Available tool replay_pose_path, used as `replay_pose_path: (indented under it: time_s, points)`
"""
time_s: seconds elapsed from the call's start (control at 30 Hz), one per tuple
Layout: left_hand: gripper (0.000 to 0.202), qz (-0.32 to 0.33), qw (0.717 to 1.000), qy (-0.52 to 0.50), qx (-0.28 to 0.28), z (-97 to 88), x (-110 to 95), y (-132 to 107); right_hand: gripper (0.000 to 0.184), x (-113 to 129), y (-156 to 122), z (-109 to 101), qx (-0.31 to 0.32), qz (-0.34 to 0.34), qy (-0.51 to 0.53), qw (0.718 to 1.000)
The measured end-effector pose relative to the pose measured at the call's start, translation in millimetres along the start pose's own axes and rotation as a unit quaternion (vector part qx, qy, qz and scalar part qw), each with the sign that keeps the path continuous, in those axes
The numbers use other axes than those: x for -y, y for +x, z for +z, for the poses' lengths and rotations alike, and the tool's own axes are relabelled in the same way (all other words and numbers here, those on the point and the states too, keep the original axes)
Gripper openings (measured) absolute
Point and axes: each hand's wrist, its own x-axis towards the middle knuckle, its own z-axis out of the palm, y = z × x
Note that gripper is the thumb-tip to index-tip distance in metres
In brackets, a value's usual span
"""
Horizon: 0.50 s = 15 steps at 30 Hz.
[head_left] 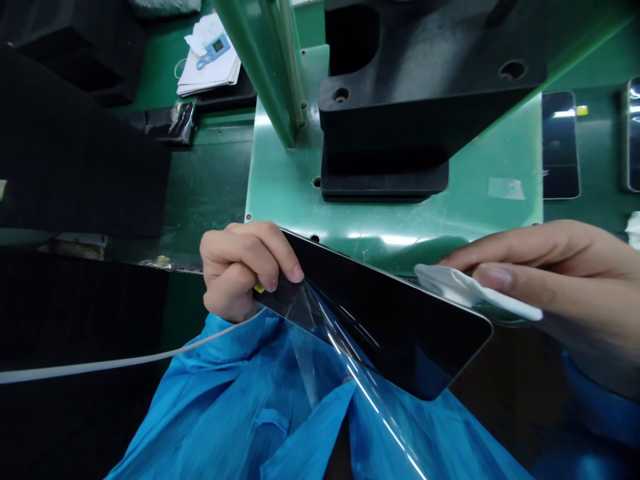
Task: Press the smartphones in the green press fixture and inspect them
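My left hand pinches the near corner of a black glass display panel, its fingers curled over the edge. A clear protective film runs from that corner and hangs down in a loose, glossy sheet over my blue sleeve. My right hand holds a white folded wipe between thumb and fingers. The wipe presses against the panel's far edge. The panel is tilted, and its lower face is hidden.
Behind the panel stands a green fixture plate carrying a black block and a green upright bar. Dark panels lie at right. Papers and black foam lie at left, with a white cable below.
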Motion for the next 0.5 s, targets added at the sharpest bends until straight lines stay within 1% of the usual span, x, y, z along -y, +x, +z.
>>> replay_pose_path:
  time_s: [0.03,0.2,0.37,0.43,0.47,0.5]
  points:
    - [0.045,0.011,1.0,0.004,0.005,1.0,-0.4,0.5,0.011,-0.2,-1.3,0.1,-0.008,0.006,0.004,1.0]
    - [0.043,0.007,1.0,0.027,-0.004,3.5,-2.0,2.6,0.013,-2.2,-9.7,1.1,-0.05,0.047,0.022,0.997]
    - [0.042,0.0,0.999,0.045,-0.011,1.1,-0.8,1.8,0.015,0.5,-6.5,2.4,-0.051,0.047,0.02,0.997]
    - [0.041,0.002,0.999,0.038,-0.023,1.0,-0.4,1.3,0.015,2.7,-4.7,3.5,-0.053,0.049,0.015,0.997]
    - [0.041,-0.019,0.999,0.025,-0.034,1.6,-0.8,1.2,0.013,3.7,-5.4,4.0,-0.06,0.051,0.018,0.997]
    - [0.042,-0.06,0.997,0.0,-0.045,2.8,-1.5,1.1,0.011,4.5,-7.6,4.4,-0.07,0.051,0.028,0.996]
